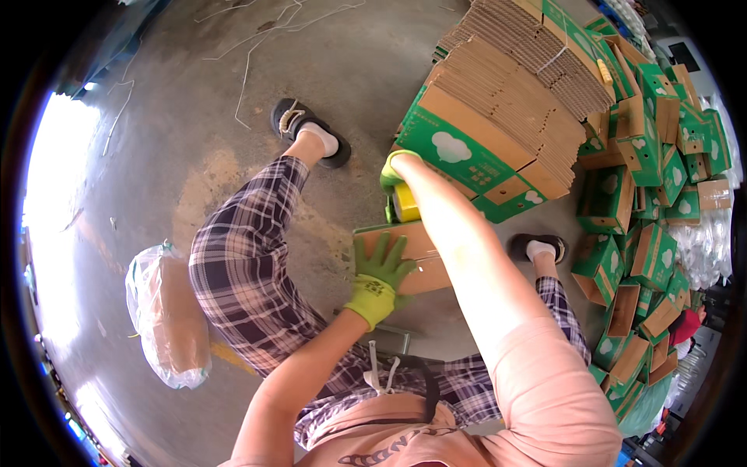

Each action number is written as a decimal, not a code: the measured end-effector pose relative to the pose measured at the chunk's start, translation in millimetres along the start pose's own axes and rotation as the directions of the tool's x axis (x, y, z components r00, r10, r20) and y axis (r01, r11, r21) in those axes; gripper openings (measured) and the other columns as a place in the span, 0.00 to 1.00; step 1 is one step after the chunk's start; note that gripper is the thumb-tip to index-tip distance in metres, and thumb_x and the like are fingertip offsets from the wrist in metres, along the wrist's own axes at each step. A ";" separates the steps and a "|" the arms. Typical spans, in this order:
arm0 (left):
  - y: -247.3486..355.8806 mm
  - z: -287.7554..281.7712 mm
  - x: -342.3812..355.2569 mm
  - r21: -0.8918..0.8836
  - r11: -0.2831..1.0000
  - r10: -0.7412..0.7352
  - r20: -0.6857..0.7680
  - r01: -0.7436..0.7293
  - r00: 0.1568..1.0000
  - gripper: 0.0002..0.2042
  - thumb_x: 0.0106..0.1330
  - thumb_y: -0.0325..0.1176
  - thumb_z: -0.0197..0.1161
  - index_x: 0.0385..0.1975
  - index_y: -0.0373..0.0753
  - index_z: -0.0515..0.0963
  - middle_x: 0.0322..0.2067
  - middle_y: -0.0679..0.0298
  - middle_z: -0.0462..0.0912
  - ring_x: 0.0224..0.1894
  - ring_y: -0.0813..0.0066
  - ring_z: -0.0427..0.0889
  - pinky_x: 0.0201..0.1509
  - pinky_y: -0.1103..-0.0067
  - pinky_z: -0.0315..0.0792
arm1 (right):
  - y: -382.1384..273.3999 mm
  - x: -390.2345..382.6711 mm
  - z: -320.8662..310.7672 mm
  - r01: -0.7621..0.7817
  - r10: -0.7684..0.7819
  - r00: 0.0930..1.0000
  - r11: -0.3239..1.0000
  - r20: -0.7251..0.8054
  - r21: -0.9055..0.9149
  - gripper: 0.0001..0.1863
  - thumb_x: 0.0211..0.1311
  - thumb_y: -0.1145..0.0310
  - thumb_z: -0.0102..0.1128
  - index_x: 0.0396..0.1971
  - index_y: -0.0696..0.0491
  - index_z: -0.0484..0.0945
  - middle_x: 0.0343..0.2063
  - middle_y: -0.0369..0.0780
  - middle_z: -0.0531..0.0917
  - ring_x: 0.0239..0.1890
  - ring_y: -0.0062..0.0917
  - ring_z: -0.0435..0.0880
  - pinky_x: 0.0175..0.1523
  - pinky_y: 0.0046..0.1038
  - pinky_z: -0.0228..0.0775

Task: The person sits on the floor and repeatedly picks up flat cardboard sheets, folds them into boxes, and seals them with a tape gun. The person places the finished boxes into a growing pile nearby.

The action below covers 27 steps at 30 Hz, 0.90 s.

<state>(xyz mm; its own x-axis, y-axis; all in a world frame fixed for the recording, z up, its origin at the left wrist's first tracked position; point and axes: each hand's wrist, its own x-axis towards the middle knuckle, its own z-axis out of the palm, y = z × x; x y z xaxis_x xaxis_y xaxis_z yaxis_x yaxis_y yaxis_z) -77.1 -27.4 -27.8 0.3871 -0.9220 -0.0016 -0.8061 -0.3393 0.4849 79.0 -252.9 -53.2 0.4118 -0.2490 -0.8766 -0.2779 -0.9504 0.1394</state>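
My left hand (pixel 379 279), in a yellow-green work glove, lies with fingers spread on a brown cardboard box (pixel 424 274) between my legs. A shiny strip, like clear tape, crosses part of the box's top. Beyond it, my right hand (pixel 395 166), gloved alike, is closed at what looks like a tape dispenser with a yellow roll (pixel 405 202). The forearm and glove hide most of its grip. Just past that hand stands a tall stack of flattened cardboard cartons (pixel 498 124), its front one green with white cloud shapes.
Many folded green-and-brown boxes (pixel 642 140) are heaped on the right, beside clear plastic wrap (pixel 706 249). A plastic-wrapped brown bundle (pixel 173 315) sits left of my leg. Loose white straps (pixel 249 74) lie on the concrete floor at the far side.
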 end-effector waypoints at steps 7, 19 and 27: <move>-6.8 1.4 -3.1 0.000 0.999 -0.032 -0.083 0.032 0.996 0.37 0.33 0.51 0.77 0.50 0.50 0.76 0.66 0.57 0.62 0.69 0.48 0.54 0.67 0.37 0.40 | 31.1 -182.2 -7.0 0.005 -0.038 0.997 0.899 0.067 0.437 0.18 0.55 0.55 0.61 0.37 0.54 0.83 0.31 0.43 0.85 0.33 0.35 0.85 0.41 0.38 0.77; -23.2 -23.2 28.4 -0.041 0.981 0.194 0.087 -0.191 0.977 0.28 0.48 0.51 0.71 0.50 0.49 0.78 0.60 0.52 0.69 0.63 0.46 0.63 0.67 0.52 0.53 | -27.7 -126.1 327.6 0.085 0.366 0.731 0.789 -0.577 0.609 0.11 0.55 0.62 0.57 0.31 0.53 0.81 0.29 0.48 0.81 0.32 0.44 0.81 0.34 0.45 0.71; -36.4 -29.0 86.2 -0.657 0.746 0.277 0.452 0.107 0.848 0.30 0.50 0.28 0.72 0.57 0.36 0.74 0.58 0.58 0.77 0.57 0.68 0.75 0.60 0.72 0.69 | -32.8 -135.2 355.3 0.283 0.492 0.734 0.404 -0.467 0.870 0.25 0.57 0.49 0.58 0.49 0.48 0.81 0.49 0.45 0.82 0.52 0.40 0.80 0.55 0.39 0.71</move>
<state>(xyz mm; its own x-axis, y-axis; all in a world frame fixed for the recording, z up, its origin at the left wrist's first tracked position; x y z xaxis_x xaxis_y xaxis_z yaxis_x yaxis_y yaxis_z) -1.4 -89.1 -20.2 -0.0972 -0.9601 -0.2623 -0.2660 -0.2289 0.9364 -275.9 -121.9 -102.8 0.5710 -0.7378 -0.3600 -0.7509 -0.2921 -0.5924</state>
